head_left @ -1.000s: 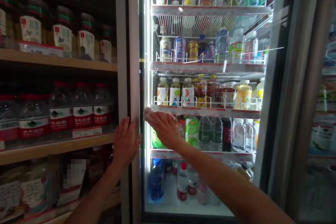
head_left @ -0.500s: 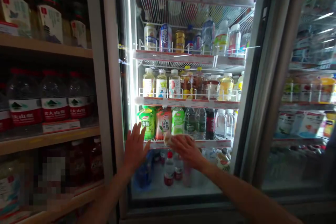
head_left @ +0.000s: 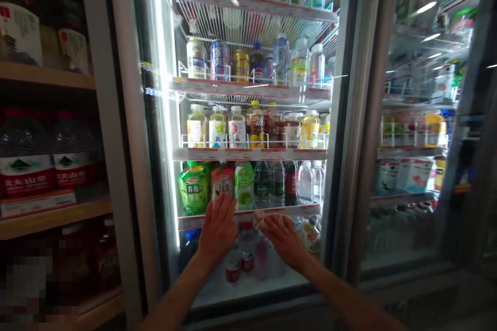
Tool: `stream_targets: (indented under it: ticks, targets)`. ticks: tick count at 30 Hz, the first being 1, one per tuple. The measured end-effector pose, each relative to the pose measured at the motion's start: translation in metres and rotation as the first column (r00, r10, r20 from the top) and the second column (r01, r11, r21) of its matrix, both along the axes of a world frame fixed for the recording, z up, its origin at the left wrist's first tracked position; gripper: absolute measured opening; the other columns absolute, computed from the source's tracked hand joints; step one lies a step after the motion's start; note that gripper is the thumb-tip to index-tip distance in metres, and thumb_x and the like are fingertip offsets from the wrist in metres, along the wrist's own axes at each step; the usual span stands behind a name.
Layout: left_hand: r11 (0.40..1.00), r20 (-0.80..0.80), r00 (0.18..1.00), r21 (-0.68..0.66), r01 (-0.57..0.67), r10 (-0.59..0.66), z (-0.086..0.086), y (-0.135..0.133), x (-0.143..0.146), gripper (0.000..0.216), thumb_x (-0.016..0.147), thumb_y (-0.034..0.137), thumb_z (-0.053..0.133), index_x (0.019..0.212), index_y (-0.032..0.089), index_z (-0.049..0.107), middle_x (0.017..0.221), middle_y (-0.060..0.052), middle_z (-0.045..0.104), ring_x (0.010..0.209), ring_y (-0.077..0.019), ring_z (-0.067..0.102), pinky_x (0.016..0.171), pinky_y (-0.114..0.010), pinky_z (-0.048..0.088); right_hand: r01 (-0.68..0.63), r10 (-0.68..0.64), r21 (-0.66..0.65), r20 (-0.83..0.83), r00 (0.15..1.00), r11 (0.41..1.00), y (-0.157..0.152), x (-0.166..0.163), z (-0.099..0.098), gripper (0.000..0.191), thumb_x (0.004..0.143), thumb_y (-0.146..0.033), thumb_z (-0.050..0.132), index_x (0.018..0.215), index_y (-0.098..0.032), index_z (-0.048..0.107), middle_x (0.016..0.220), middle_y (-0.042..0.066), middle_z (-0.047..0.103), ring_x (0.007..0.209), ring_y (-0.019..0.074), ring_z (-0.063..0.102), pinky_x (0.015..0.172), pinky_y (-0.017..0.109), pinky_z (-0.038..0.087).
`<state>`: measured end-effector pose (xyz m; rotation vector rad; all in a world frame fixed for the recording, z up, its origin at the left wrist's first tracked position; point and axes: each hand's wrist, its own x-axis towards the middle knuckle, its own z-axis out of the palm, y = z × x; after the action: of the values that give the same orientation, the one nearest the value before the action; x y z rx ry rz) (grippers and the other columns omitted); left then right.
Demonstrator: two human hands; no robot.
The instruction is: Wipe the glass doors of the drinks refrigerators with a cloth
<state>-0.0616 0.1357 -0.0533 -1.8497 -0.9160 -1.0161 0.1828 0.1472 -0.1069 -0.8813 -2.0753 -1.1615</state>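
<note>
Clasping pale cloth (head_left: 259, 220), right hand (head_left: 281, 235) has shifted rightward along lower shelf edge (head_left: 190, 223) since half a second ago; cloth, under fingers, now at glass door (head_left: 277, 289). Left hand (head_left: 218, 227): fingers extended, nothing gripped; moved from before green bottle (head_left: 194, 194) to before red bottle (head_left: 222, 175), partly covering it. Contact with glass: cannot tell. Green bottle label reads "青梅". Water bottles (head_left: 26, 170), left shelving: red-and-white labels, "夫山" legible. Smaller print on chilled drinks (head_left: 217, 132) mostly unreadable.
</note>
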Motion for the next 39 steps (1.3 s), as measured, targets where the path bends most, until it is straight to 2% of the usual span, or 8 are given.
stream_targets:
  ticks: [6, 11, 13, 19, 25, 31, 37, 39]
  targets:
    - [0.997, 0.029, 0.997, 0.021, 0.073, -0.073, 0.01, 0.008, 0.039, 0.067, 0.083, 0.021, 0.045, 0.143, 0.018, 0.016, 0.146, -0.012, 0.031, 0.139, -0.0239, 0.018, 0.112, -0.047, 0.021, 0.133, -0.079, 0.092, -0.447, 0.891, 0.987, 0.018, 0.019, 0.066, 0.055, 0.084, -0.014, 0.042, 0.138, -0.015, 0.037, 0.147, 0.015, 0.028, 0.139, 0.029, 0.015, 0.107, 0.053, 0.026]
    - [0.992, -0.026, 0.992, 0.021, 0.126, -0.125, -0.002, 0.007, 0.063, 0.061, 0.083, 0.021, 0.043, 0.141, 0.017, 0.024, 0.141, -0.012, 0.039, 0.138, -0.0225, 0.022, 0.112, -0.044, 0.022, 0.065, -0.058, 0.027, -0.207, 0.977, 0.998, 0.001, 0.019, -0.009, 0.054, 0.082, -0.009, 0.041, 0.133, -0.026, 0.044, 0.142, 0.005, 0.041, 0.136, 0.0233, 0.026, 0.106, 0.047, 0.031]
    - [0.991, -0.036, 0.991, 0.03, 0.131, -0.13, -0.003, 0.008, 0.066, 0.059, 0.083, 0.021, 0.043, 0.14, 0.016, 0.026, 0.141, -0.011, 0.04, 0.138, -0.022, 0.021, 0.112, -0.043, 0.021, 0.076, -0.07, 0.026, -0.198, 0.978, 0.997, 0.002, 0.031, -0.014, 0.052, 0.084, -0.01, 0.041, 0.133, -0.027, 0.044, 0.14, 0.005, 0.043, 0.135, 0.022, 0.029, 0.107, 0.045, 0.031]
    - [0.987, -0.019, 0.987, 0.015, 0.159, -0.158, 0.009, 0.013, 0.086, 0.06, 0.082, 0.023, 0.045, 0.139, 0.017, 0.029, 0.143, -0.012, 0.037, 0.138, -0.0223, 0.019, 0.114, -0.045, 0.017, 0.259, -0.139, 0.12, -0.598, 0.789, 0.958, 0.03, 0.076, 0.06, 0.053, 0.092, -0.02, 0.036, 0.144, -0.019, 0.024, 0.15, 0.014, 0.022, 0.139, 0.0291, 0.018, 0.105, 0.052, 0.032]
    - [0.984, -0.104, 0.978, 0.002, 0.18, -0.178, -0.013, 0.005, 0.092, 0.052, 0.081, 0.025, 0.045, 0.133, 0.019, 0.04, 0.139, -0.009, 0.043, 0.137, -0.0202, 0.024, 0.116, -0.04, 0.011, 0.258, -0.15, 0.12, -0.56, 0.815, 0.959, -0.001, 0.091, -0.016, 0.058, 0.092, -0.018, 0.035, 0.145, -0.028, 0.015, 0.147, 0.01, 0.03, 0.132, 0.0269, 0.034, 0.096, 0.047, 0.045]
    - [0.991, -0.073, 0.989, 0.01, 0.132, -0.131, -0.02, 0.008, 0.081, 0.049, 0.082, 0.021, 0.043, 0.131, 0.015, 0.042, 0.139, -0.01, 0.043, 0.139, -0.02, 0.017, 0.115, -0.041, 0.011, 0.288, -0.141, 0.133, -0.634, 0.76, 0.948, 0.025, 0.1, 0.039, 0.057, 0.092, -0.019, 0.032, 0.146, -0.018, 0.014, 0.15, 0.016, 0.016, 0.137, 0.0293, 0.02, 0.104, 0.053, 0.033]
    - [0.992, -0.076, 0.991, -0.07, 0.104, -0.11, -0.043, 0.001, 0.055, 0.05, 0.083, 0.024, 0.045, 0.131, 0.015, 0.041, 0.139, -0.011, 0.042, 0.138, -0.0204, 0.02, 0.115, -0.042, 0.012, 0.089, -0.061, 0.077, -0.309, 0.949, 0.993, -0.004, 0.032, -0.037, 0.053, 0.085, -0.008, 0.038, 0.133, -0.028, 0.043, 0.136, 0.005, 0.047, 0.133, 0.0209, 0.032, 0.103, 0.042, 0.036]
    - [0.996, -0.068, 0.994, -0.046, 0.082, -0.085, -0.041, -0.002, 0.041, 0.051, 0.083, 0.023, 0.046, 0.133, 0.015, 0.039, 0.139, -0.012, 0.042, 0.138, -0.0208, 0.02, 0.114, -0.043, 0.014, 0.075, -0.064, 0.035, -0.246, 0.967, 0.997, -0.007, 0.022, -0.031, 0.05, 0.084, -0.008, 0.04, 0.13, -0.024, 0.048, 0.135, 0.007, 0.048, 0.135, 0.0226, 0.029, 0.105, 0.045, 0.032]
